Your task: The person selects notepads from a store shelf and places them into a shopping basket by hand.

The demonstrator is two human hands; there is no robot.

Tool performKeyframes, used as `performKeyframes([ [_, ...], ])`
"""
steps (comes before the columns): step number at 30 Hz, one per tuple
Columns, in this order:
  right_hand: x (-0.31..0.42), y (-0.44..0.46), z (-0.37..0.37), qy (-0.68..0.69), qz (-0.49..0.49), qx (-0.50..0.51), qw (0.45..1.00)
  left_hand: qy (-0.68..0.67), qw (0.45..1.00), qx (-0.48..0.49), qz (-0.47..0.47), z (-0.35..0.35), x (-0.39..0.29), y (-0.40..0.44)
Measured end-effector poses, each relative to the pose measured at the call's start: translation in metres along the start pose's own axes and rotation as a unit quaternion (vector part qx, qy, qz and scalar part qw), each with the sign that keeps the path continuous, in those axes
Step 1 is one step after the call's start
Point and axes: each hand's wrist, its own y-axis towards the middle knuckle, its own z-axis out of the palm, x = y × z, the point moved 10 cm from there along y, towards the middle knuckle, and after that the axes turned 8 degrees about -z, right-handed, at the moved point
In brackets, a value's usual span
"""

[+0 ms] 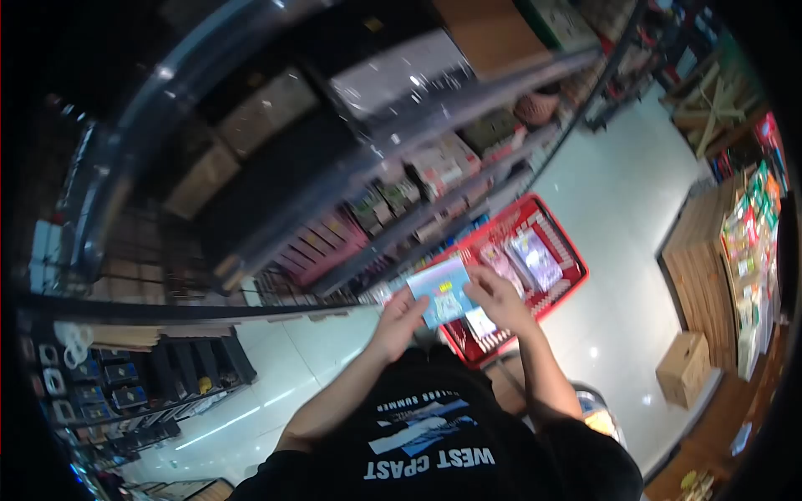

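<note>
A light blue and pink flat package (443, 292) with a small printed picture is held between both hands. My left hand (397, 324) grips its left edge, thumb on the front. At the right edge my right hand (501, 299) holds it with thumb and fingers. Beneath and beyond the package is a red shopping basket (571, 288) with a purple-and-white package (535, 259) and a pink package (499, 265) inside. A small white item (481, 322) also lies in the basket, partly hidden.
Shelves (334, 179) with boxed goods run along the upper left. Another rack (125, 392) stands at lower left. A cardboard box (683, 367) sits on the pale tiled floor (622, 217), beside a wooden display stand (697, 267) of colourful packets at right.
</note>
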Motion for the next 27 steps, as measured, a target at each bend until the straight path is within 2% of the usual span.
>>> performKeyframes([
  [1,0.017,-0.001,0.003,-0.020,-0.002,-0.018,1.000,-0.011,1.000,0.003,0.017,0.005,-0.013,-0.008],
  [3,0.058,-0.003,0.011,-0.108,-0.085,-0.059,0.989,0.002,0.999,0.002,0.054,0.007,-0.032,-0.021],
  [5,0.109,-0.010,0.024,-0.244,-0.159,-0.090,0.952,0.038,0.997,-0.005,0.068,0.009,-0.050,-0.034],
  [6,0.130,-0.013,0.034,-0.284,-0.182,-0.079,0.938,0.013,0.996,-0.012,0.093,0.016,-0.066,-0.045],
  [7,0.149,-0.015,0.045,-0.323,-0.200,-0.070,0.922,0.046,0.995,-0.018,0.087,0.014,-0.072,-0.051],
  [9,0.176,-0.013,0.055,-0.339,-0.209,-0.062,0.915,0.021,0.988,0.018,0.154,0.021,-0.095,-0.065],
  [13,0.232,-0.005,0.071,-0.340,-0.255,-0.037,0.904,-0.008,0.978,0.074,0.197,0.031,-0.140,-0.108],
  [16,0.288,-0.003,0.080,-0.294,-0.270,0.010,0.917,-0.016,0.945,0.169,0.281,0.035,-0.171,-0.145],
  [17,0.310,-0.001,0.078,-0.302,-0.274,0.009,0.913,-0.019,0.941,0.174,0.288,0.028,-0.174,-0.150],
  [19,0.371,-0.007,0.079,-0.286,-0.402,0.016,0.870,0.113,0.929,0.148,0.321,0.020,-0.177,-0.159],
  [21,0.431,-0.003,0.077,-0.275,-0.461,-0.023,0.843,0.102,0.928,0.144,0.328,0.009,-0.175,-0.161],
  [23,0.474,0.024,0.074,-0.273,-0.487,-0.073,0.827,0.100,0.952,0.119,0.264,-0.008,-0.158,-0.147],
  [25,0.521,0.058,0.088,-0.292,-0.507,-0.108,0.803,0.094,0.958,0.107,0.247,-0.021,-0.144,-0.143],
  [27,0.547,0.112,0.094,-0.333,-0.451,-0.109,0.821,0.109,0.959,0.103,0.239,-0.033,-0.129,-0.135],
])
